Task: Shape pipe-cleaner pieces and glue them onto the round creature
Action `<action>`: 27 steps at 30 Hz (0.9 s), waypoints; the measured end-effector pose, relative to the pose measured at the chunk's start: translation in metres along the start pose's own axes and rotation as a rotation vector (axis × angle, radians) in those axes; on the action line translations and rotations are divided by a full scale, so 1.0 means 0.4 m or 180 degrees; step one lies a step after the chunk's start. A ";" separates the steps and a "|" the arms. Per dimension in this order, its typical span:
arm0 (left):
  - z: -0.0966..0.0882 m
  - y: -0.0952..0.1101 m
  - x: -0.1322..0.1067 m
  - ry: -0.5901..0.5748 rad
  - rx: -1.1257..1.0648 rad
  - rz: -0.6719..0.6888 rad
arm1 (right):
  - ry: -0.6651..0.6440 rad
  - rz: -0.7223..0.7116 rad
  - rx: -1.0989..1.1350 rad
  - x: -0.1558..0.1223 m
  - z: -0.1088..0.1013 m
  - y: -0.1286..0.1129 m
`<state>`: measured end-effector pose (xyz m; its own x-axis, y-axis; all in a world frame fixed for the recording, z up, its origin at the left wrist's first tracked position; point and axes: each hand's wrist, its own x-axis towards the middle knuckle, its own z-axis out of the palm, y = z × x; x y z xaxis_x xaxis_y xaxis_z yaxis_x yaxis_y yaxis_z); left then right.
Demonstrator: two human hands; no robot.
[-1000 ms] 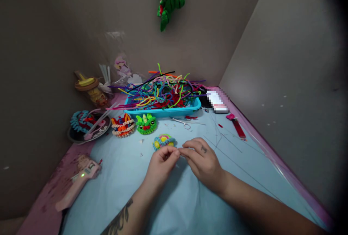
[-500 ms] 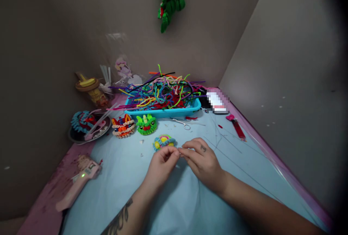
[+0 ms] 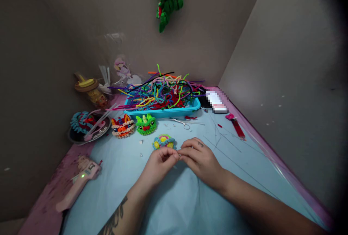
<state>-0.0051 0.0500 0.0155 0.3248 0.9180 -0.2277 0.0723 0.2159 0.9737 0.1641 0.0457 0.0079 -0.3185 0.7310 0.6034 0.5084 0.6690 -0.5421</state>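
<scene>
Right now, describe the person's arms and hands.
The left hand and right hand wear no gloves; no sleeves show on the forearms. A dark, leaf-like tattoo marks the left forearm, and a small dark tattoo sits near the right knuckles.

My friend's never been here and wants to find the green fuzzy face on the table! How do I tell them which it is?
Find the big blue tray heaped with colourful fuzzy stems. In front of it, toward its left end, the green face sits just right of an orange-and-peach figure. Unlike that neighbour, it's bright green, with a pale horn on top.
</scene>
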 end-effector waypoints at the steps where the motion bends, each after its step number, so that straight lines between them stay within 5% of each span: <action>1: -0.002 0.000 0.000 -0.0049 0.0021 0.0013 | -0.0021 0.0053 0.0059 0.001 -0.002 0.000; 13: 0.006 -0.003 -0.011 -0.0519 -0.0679 -0.0262 | 0.0013 0.0172 0.0543 0.006 -0.009 -0.019; 27: 0.006 -0.006 -0.005 -0.0155 -0.0620 0.0103 | -0.0006 0.0174 0.0769 0.008 -0.008 -0.021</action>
<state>-0.0038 0.0468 0.0137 0.3697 0.9093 -0.1913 -0.1212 0.2513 0.9603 0.1614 0.0420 0.0163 -0.2973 0.7671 0.5685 0.3190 0.6410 -0.6981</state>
